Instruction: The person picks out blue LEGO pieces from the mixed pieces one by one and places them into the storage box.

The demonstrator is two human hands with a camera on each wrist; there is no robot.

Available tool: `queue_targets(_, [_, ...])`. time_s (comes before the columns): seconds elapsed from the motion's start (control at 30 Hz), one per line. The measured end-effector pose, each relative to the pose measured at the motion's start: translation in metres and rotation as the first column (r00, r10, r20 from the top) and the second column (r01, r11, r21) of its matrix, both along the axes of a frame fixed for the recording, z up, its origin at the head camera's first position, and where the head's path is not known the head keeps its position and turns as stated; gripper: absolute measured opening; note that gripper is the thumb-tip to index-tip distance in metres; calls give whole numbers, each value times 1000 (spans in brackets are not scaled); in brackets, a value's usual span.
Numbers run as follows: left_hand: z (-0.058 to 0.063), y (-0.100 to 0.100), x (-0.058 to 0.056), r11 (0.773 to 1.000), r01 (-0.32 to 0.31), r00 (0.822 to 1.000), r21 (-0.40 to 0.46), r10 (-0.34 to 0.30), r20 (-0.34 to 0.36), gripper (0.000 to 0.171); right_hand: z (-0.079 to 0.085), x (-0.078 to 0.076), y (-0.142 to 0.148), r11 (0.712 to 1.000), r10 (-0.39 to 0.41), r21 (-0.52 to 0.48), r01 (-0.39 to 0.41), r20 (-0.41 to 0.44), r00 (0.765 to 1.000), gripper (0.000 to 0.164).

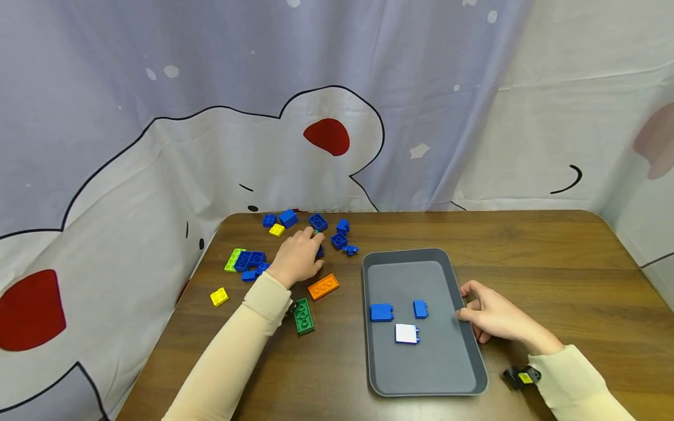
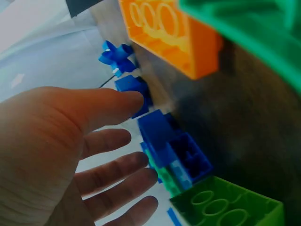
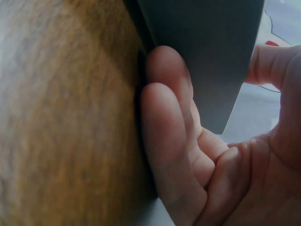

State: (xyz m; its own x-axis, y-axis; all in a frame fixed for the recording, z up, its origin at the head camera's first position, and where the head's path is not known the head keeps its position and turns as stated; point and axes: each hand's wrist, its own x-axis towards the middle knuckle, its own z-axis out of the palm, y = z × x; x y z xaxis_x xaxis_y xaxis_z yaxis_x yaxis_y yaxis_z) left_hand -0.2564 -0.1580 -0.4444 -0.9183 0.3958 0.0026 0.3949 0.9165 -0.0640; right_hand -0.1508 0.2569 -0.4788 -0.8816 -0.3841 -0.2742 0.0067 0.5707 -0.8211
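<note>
In the head view my left hand (image 1: 296, 257) reaches over the loose toy bricks at the table's left, its fingers near a blue brick (image 1: 318, 222). The left wrist view shows that hand's thumb and fingers apart, with blue bricks (image 2: 157, 134) just beyond the fingertips and no brick plainly held. My right hand (image 1: 492, 314) grips the right rim of a grey tray (image 1: 421, 380), thumb on the inner side and fingers curled outside. Inside the tray lie two blue bricks (image 1: 381, 313) and a white-faced blue brick (image 1: 406, 334).
An orange brick (image 1: 323, 287) and a green brick (image 1: 303, 316) lie between my left arm and the tray. Farther left are a lime brick (image 1: 230, 261), a yellow brick (image 1: 219, 296) and several blue bricks. A printed curtain (image 1: 421, 105) hangs behind the wooden table (image 1: 553, 251).
</note>
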Motion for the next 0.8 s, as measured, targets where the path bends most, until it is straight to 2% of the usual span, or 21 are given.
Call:
queue_targets(0.13, [-4,-2,-1,1000,-12,1000,-10,12,11,54,-1,0,0,1000,1,3,-1,-2,1000,46])
queue_targets(0.5, [-7,-2,-1,999,16,999,-28,-16,-29,52,-1,0,0,1000,0,7,0,-7,1000,44])
queue_targets(0.8, [-6,0,3,1000,25,1000,-7,-25,9,51,-2,0,0,1000,-2,8,2,-15,1000,43])
